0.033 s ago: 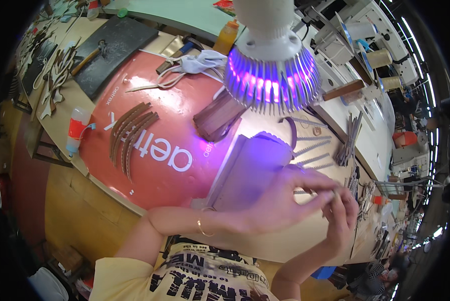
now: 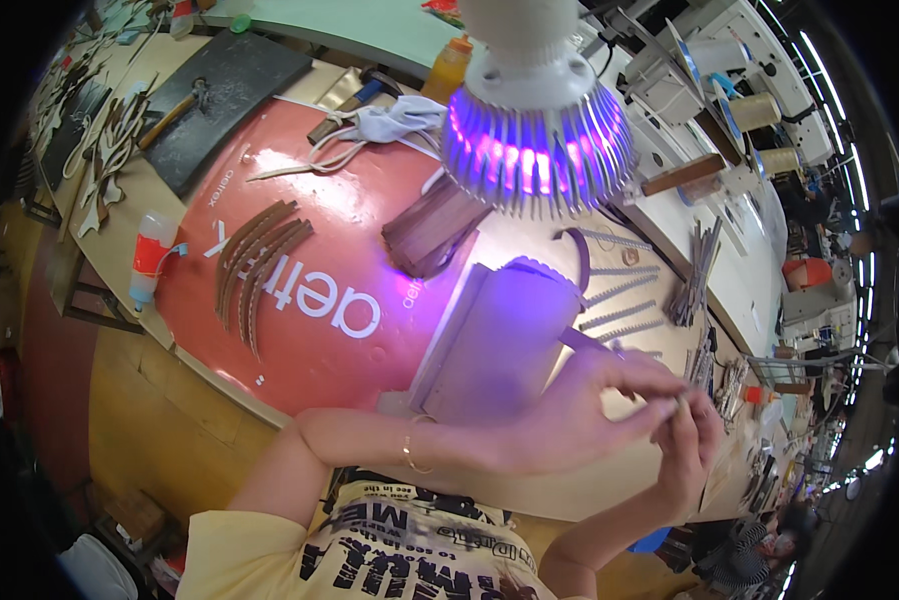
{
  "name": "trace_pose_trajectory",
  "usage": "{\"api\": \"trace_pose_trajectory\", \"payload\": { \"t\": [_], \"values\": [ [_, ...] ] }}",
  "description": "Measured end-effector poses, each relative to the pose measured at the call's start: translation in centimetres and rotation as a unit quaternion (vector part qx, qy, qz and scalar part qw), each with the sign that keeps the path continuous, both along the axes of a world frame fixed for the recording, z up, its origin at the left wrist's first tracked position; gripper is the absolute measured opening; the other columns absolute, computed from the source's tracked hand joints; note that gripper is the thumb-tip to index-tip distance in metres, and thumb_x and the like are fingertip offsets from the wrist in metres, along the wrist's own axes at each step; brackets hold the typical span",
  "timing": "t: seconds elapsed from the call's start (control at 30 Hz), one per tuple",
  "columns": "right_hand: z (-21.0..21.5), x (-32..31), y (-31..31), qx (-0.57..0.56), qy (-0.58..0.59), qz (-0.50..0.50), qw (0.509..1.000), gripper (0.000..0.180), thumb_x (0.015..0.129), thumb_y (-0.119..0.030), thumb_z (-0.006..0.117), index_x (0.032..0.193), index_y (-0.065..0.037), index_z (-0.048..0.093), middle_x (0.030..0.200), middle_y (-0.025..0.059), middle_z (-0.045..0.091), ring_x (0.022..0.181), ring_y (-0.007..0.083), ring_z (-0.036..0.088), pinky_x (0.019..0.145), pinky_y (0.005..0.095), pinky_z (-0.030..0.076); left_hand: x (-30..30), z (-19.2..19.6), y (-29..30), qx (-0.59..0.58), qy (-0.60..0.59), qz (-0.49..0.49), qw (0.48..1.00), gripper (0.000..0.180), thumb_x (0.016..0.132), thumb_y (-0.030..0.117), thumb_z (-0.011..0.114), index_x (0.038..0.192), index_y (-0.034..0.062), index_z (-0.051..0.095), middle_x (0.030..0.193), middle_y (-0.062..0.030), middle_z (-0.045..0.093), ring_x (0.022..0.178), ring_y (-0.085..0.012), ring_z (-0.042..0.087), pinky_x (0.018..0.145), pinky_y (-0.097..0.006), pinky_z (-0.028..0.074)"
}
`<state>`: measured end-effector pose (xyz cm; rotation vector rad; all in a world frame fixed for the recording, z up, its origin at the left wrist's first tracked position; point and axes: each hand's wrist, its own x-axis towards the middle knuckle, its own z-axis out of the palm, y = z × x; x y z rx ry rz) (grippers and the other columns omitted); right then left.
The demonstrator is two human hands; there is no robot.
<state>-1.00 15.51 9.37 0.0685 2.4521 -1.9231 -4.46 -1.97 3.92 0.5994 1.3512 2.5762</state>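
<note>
My left hand (image 2: 579, 410) reaches across the front of the bench, its thumb and finger pinched together at the right. My right hand (image 2: 684, 445) meets it there, fingers bent and closed at the same spot. Something small and pale shows between the fingertips, too blurred to name. A dark narrow strip (image 2: 581, 340) shows just behind my left hand; whether it is held, I cannot tell. Beyond that hand lies a flat grey-purple panel (image 2: 499, 335) under a lit lamp (image 2: 539, 150). Several thin notched strips (image 2: 619, 290) lie right of the panel.
Brown curved strips (image 2: 259, 260) lie on a red sheet (image 2: 319, 370), near a stack of brown pieces (image 2: 429, 235). A clear bottle with a red label (image 2: 149, 258) stands at the left edge. A hammer (image 2: 174, 115) rests on a black slab (image 2: 239, 80). Sewing machines (image 2: 759, 80) stand at right.
Both hands have shifted slightly right, still together. More of the dark strip shows behind my left hand. The view has moved slightly, and the objects on the bench look unmoved.
</note>
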Motion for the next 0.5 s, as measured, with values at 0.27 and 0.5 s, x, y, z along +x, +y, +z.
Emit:
{"api": "trace_pose_trajectory", "payload": {
  "t": [0.27, 0.5],
  "values": [
    [-0.2, 3.4, 3.0, 0.092, -0.04, -0.067, 0.993, 0.016, 0.096, -0.012, 0.061, 0.094, 0.003, 0.063, 0.075, 0.0004, 0.058, 0.064, 0.0041, 0.046, 0.056, 0.0197, 0.033, 1.9, -1.4, 1.9, -0.062, -0.063, -0.087, 0.992, 0.026, 0.091, 0.006, 0.067, 0.115, -0.0018, 0.068, 0.108, -0.0096, 0.069, 0.097, -0.0149, 0.066, 0.088, -0.028, 0.052],
    [-6.8, -3.7, -4.0, 0.139, -0.129, 0.11, 0.976, 0.024, 0.099, -0.018, 0.059, 0.09, 0.003, 0.066, 0.069, -0.0037, 0.056, 0.06, 0.0025, 0.044, 0.053, 0.02, 0.033, 0.4, -6.9, -6.6, -0.156, -0.245, -0.012, 0.957, 0.027, 0.095, 0.013, 0.066, 0.114, -0.0048, 0.067, 0.093, -0.0047, 0.069, 0.069, -0.0069, 0.061, 0.066, -0.022, 0.051]
  ]
}}
